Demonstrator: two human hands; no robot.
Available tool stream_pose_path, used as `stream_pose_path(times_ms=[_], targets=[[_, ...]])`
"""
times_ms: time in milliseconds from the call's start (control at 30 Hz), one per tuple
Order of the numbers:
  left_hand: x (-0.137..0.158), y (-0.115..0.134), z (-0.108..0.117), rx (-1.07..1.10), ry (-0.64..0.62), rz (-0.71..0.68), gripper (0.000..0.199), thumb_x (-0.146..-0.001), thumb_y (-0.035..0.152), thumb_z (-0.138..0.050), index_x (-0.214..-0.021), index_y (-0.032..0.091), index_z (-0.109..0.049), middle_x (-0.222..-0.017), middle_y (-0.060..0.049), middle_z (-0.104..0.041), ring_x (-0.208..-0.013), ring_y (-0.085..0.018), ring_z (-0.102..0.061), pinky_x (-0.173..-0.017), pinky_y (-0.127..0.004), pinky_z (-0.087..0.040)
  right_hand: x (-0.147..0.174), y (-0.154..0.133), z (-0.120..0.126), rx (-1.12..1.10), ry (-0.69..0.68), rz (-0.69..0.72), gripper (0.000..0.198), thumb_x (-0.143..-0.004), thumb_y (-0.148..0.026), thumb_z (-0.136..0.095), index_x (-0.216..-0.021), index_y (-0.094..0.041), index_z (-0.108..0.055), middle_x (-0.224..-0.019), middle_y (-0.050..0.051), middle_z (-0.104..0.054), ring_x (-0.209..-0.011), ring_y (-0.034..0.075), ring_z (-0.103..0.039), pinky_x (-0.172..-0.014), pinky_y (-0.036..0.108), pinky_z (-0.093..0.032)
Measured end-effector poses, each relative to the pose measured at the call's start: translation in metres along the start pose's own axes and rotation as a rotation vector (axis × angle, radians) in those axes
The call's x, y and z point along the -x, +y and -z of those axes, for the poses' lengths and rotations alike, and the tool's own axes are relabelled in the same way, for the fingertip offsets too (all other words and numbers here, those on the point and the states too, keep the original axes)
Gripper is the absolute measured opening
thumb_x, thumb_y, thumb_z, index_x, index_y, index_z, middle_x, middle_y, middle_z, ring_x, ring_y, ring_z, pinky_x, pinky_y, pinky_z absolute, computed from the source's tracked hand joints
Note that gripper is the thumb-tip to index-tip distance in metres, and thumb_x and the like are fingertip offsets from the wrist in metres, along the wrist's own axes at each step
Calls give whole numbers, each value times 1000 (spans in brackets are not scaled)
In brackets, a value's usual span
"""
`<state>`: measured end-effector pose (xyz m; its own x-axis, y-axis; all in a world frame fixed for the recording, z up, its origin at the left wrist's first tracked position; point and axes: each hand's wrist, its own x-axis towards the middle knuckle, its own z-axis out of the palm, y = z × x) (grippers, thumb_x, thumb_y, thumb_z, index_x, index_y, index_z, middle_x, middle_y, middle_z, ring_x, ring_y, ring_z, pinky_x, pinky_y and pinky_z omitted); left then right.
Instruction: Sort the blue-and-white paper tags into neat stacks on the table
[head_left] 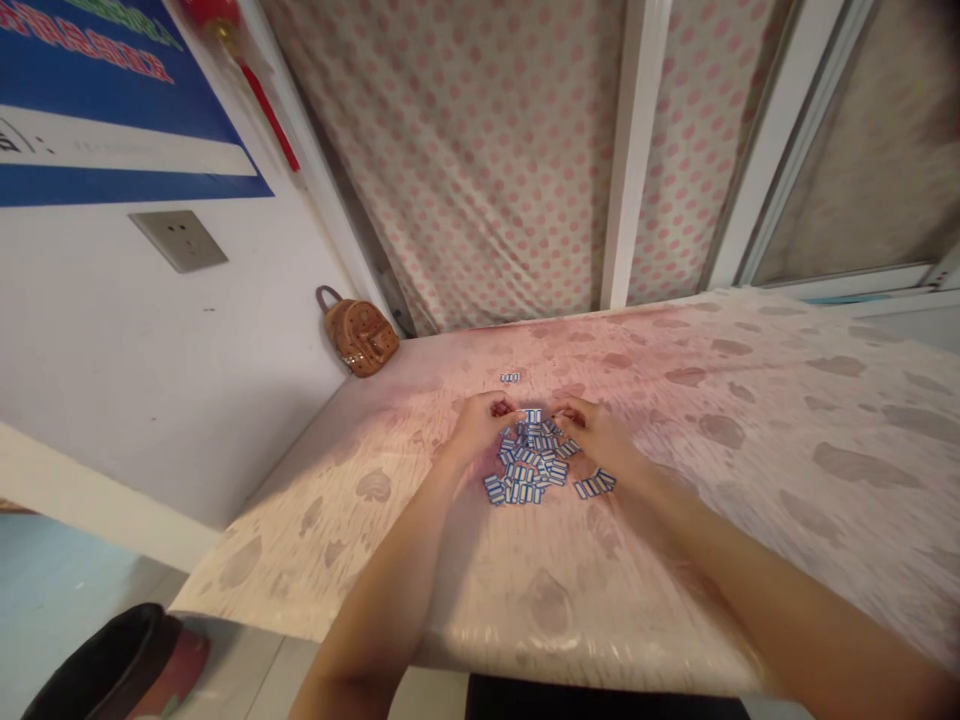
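Observation:
A loose pile of small blue-and-white striped strips [529,470] lies on the table, several overlapping at odd angles. At its far left edge is my left hand [484,420], fingers curled and thumb tip against a strip [532,416] at the top of the pile. My right hand [589,430] is across from it at the far right edge, thumb and fingers bent together. What its fingertips hold, if anything, is too small to tell. Beside my right wrist a few strips [595,484] lie apart, and one more strip [510,378] rests beyond my hands.
The table [360,560] has a pale cloth with leaf-like patches. A brown mini backpack [361,335] sits at the back left corner by the wall. Behind are a dotted curtain [487,170] and white frames. A dark bin-like object [112,660] stands on the floor, lower left.

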<state>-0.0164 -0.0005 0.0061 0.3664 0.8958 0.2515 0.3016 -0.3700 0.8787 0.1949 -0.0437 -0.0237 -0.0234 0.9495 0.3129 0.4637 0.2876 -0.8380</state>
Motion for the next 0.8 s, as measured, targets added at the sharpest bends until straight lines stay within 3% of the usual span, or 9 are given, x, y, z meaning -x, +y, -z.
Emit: stream_pose_path(times_ms=[233, 367, 500, 600, 800], targets=[[6, 9, -17, 233, -13, 55, 36, -64, 44, -81, -70, 12, -64, -65, -1, -60, -59, -11, -52, -57, -22, -40, 0, -9, -2, -162, -8, 21, 16, -77, -37, -55, -73, -22, -58, -66, 0, -61, -61, 17, -58, -58, 28, -46], [1, 0, -7, 318, -40, 119, 37, -64, 44, -80, -77, 11, -69, -70, -3, -64, -63, -12, -54, -62, -24, -41, -1, -16, 4, -215, -6, -33, 23, -76, -44, -56, -72, -21, -59, -64, 0, -61, -58, 16, -57, -56, 28, -46], [-24, -8, 20, 115, 81, 234, 23, -65, 33, -78, -71, 12, -72, -62, 0, -62, -59, -10, -50, -59, -23, -36, 3, -30, 28, -257, 50, -45, 29, -80, -49, -54, -83, -21, -63, -71, 2, -66, -58, 15, -58, -57, 29, -47], [-52, -13, 36, -66, 117, 334, 16, -69, 28, -75, -69, 13, -73, -54, 3, -56, -53, -8, -43, -54, -22, -30, 10, -42, 54, -241, 43, -35, 34, -82, -54, -56, -80, -21, -63, -73, 4, -66, -62, 15, -59, -59, 28, -48], [-102, -30, 37, -131, 76, 415, 23, -71, 22, -76, -55, 12, -64, -43, 5, -42, -47, -7, -35, -51, -24, -25, 25, -52, 81, -98, 91, -39, 37, -86, -56, -53, -81, -21, -65, -69, 4, -64, -64, 17, -59, -62, 30, -48]])
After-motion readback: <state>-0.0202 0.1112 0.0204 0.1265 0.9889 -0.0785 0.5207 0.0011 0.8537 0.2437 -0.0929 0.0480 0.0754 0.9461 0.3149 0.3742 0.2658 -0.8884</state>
